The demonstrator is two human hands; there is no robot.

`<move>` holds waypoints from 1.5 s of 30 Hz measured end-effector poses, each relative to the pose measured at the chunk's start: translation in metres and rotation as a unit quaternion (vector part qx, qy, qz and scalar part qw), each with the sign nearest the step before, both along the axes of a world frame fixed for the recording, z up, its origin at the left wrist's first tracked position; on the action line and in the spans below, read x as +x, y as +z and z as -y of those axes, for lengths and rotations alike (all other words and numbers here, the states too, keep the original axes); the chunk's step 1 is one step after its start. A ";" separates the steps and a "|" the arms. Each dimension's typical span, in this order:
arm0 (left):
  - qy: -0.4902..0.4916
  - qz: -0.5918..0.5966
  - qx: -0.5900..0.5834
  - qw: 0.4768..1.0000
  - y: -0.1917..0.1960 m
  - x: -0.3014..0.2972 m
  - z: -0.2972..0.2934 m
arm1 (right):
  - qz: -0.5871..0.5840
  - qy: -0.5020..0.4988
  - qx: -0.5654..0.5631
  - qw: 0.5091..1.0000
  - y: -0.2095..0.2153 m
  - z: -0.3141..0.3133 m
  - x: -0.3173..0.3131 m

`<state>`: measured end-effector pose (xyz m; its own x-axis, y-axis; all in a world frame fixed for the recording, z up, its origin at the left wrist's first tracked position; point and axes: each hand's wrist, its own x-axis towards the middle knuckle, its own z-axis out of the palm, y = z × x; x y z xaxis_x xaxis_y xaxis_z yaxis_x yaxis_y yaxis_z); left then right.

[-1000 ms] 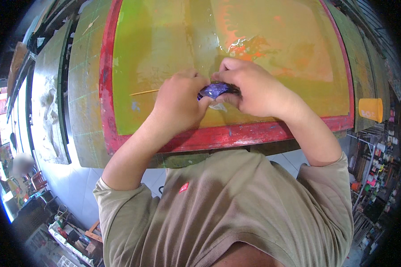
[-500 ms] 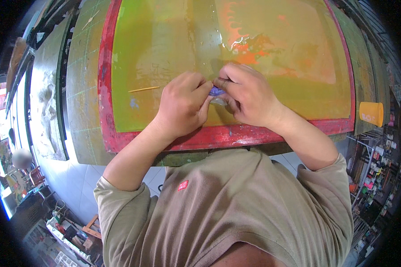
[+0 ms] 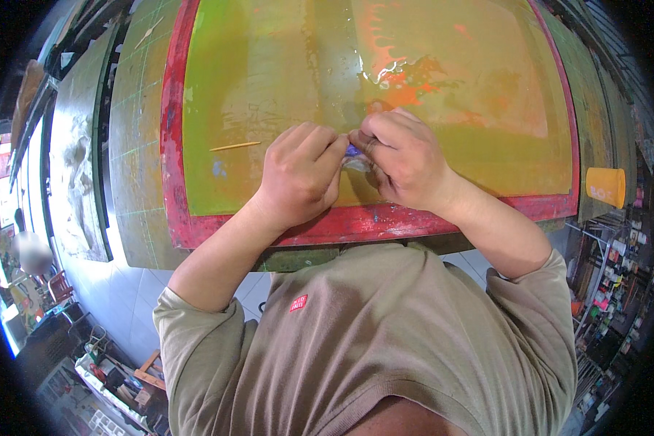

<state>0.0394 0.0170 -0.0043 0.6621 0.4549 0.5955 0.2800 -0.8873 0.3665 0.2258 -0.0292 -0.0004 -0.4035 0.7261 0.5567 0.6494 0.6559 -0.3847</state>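
Observation:
My left hand [image 3: 303,174] and my right hand [image 3: 408,156] meet above the near part of a printing screen with a red frame [image 3: 370,221] and yellow-green mesh [image 3: 269,83]. Both are closed, with thumbs and forefingers pinching a small blue-purple thing [image 3: 352,150] from either side. Something clear or whitish shows just below it, perhaps plastic film; the fingers hide most of it, so I cannot tell its kind. A thin yellow stick [image 3: 235,146] lies on the mesh left of my left hand. Wet, shiny patches with orange [image 3: 407,87] lie beyond my right hand.
The screen rests on a worn green table [image 3: 142,196] with grid lines. A yellow cup [image 3: 605,187] lies at the right side. Further left stands a pale, smeared board [image 3: 76,156]. Shelves with many small items [image 3: 618,283] fill the lower right; a chair [image 3: 60,287] stands lower left.
Both hands stay over the same spot, their fingers shifting slightly about the blue-purple thing, and less of it shows now. The stick and the screen have not moved.

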 end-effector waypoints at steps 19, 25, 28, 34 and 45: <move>0.024 -0.040 -0.109 0.993 0.026 -0.013 -0.011 | 0.013 -0.040 -0.129 0.991 0.016 0.004 0.011; 0.156 -0.053 -0.106 0.981 0.042 -0.063 0.007 | -0.029 -0.115 -0.146 0.982 0.025 0.033 0.034; 0.262 -0.030 -0.110 0.958 0.033 -0.098 0.022 | -0.040 -0.169 -0.121 0.977 0.030 0.050 0.046; 0.365 -0.006 -0.128 0.922 0.008 -0.126 0.035 | -0.091 -0.253 -0.137 0.953 0.029 0.070 0.059; 0.359 -0.120 -0.077 0.922 0.001 -0.086 0.011 | -0.121 -0.267 -0.122 0.948 0.024 0.113 0.067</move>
